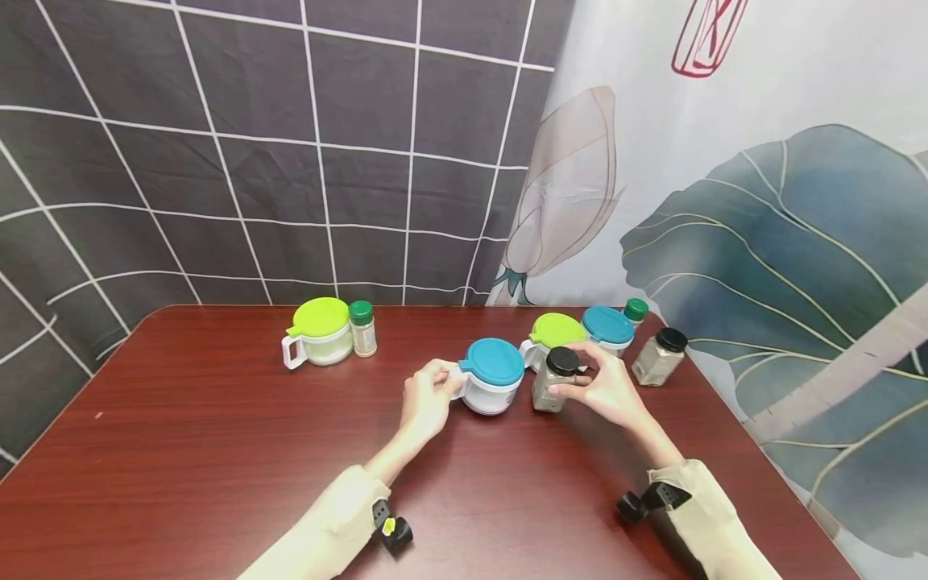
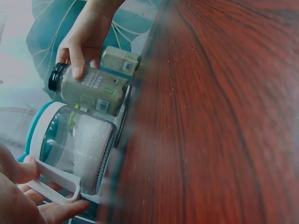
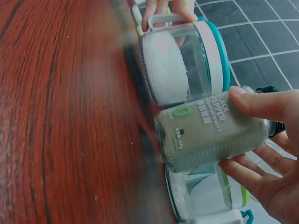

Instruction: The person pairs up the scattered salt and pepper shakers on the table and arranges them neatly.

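My left hand [image 1: 426, 396] grips the white handle of a clear seasoning jar [image 1: 491, 396] with a blue lid. In the right wrist view, white granules fill part of this seasoning jar [image 3: 166, 65]. Just right of it, my right hand [image 1: 611, 388] holds a black pepper jar [image 1: 548, 390] with a black cap, thumb on one side and fingers on the other. The pepper jar [image 3: 210, 133] shows its printed label in the right wrist view, and its base appears close over the table. Both lids are on.
Behind the pepper jar stand a green-lidded seasoning jar [image 1: 557, 329], another blue-lidded jar [image 1: 607, 325] and a green-capped shaker [image 1: 635, 311]. A second black-capped jar [image 1: 658, 359] is at the right. Farther left, a green-lidded jar [image 1: 326, 342] and a shaker [image 1: 364, 332] share the wooden table [image 1: 217, 451].
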`<state>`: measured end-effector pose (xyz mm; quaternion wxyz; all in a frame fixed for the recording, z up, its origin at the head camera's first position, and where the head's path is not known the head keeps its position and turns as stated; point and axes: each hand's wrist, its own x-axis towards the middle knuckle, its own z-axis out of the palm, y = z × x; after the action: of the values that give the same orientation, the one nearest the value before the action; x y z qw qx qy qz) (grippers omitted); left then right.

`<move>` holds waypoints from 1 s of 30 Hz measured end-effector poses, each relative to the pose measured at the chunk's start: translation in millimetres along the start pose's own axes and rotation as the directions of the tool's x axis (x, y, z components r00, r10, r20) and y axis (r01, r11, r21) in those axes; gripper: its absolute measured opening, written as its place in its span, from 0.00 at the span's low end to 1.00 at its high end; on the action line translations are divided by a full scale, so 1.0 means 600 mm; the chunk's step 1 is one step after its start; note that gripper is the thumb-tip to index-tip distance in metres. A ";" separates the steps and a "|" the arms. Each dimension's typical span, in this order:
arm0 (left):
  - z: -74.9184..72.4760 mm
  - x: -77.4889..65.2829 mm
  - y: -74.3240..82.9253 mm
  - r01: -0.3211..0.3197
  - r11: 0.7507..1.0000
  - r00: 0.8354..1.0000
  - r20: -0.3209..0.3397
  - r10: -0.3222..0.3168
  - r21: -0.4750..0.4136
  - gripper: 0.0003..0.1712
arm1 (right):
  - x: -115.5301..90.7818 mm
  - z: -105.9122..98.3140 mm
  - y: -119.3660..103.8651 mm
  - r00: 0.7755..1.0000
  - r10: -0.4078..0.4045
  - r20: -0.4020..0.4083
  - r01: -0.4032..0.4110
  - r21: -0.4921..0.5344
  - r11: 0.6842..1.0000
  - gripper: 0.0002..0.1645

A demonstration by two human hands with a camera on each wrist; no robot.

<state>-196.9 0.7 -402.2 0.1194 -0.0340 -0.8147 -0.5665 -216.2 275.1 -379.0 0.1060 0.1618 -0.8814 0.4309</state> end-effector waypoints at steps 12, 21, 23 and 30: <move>-0.022 0.001 -0.009 0.009 1.000 1.000 -0.017 -0.009 0.009 0.08 | 0.009 0.014 -0.006 1.000 0.004 0.000 -0.004 -0.039 0.999 0.37; -0.038 0.002 -0.016 0.022 1.000 0.999 -0.038 -0.022 0.014 0.08 | 0.017 0.026 -0.012 1.000 0.013 0.015 -0.013 -0.001 1.000 0.37; -0.041 0.001 -0.018 0.031 0.999 0.999 -0.041 -0.030 0.015 0.08 | 0.018 0.029 -0.013 1.000 0.009 0.022 -0.010 0.015 1.000 0.37; -0.050 0.001 -0.022 0.045 0.999 0.997 -0.058 -0.043 0.029 0.09 | 0.025 0.042 -0.016 0.999 -0.011 0.043 0.007 0.088 0.996 0.38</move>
<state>-195.4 -31.7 -404.1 0.1309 0.0021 -0.8199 -0.5574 -227.4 246.7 -382.2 0.0814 0.1797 -0.8629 0.4652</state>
